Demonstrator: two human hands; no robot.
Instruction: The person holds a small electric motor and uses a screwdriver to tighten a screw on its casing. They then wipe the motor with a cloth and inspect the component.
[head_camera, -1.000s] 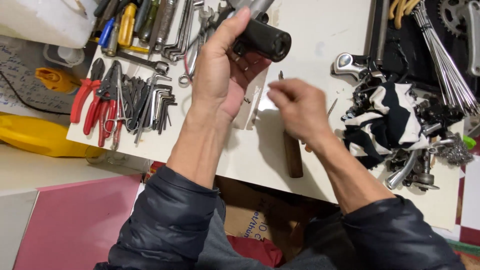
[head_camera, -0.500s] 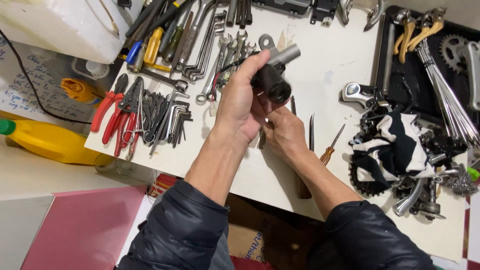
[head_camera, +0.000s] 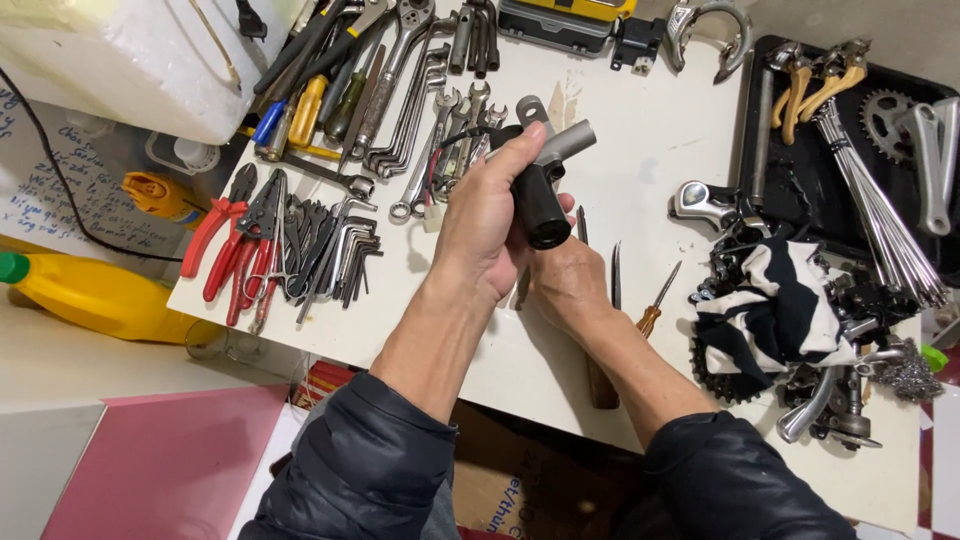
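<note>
Black and grey metal fills the middle of my view: a bicycle handlebar stem (head_camera: 540, 185) is lifted clear of the white desk (head_camera: 660, 130), its dark open tube end turned toward my camera, seemingly so the bore can be looked into. My left hand (head_camera: 490, 220) is wrapped tight around the stem, thumb pressed along the top. My right hand (head_camera: 568, 275) sits just under it at five o'clock, curled and touching the lower end; whether it grips the part or only steadies it, I cannot tell.

At ten o'clock from the stem, spanners (head_camera: 440, 120) lie fanned side by side. At nine o'clock, red-handled pliers (head_camera: 235, 245) and a spread of hex keys (head_camera: 340, 250) rest in rows, laid flat where each can be picked singly. A small orange-handled screwdriver (head_camera: 655, 305) lies near the right wrist at four o'clock. Further out at three o'clock, a black-and-white striped rag (head_camera: 775, 310) is heaped over chainrings and greasy parts, beside a black tray (head_camera: 790, 170) with spokes (head_camera: 880, 220).
</note>
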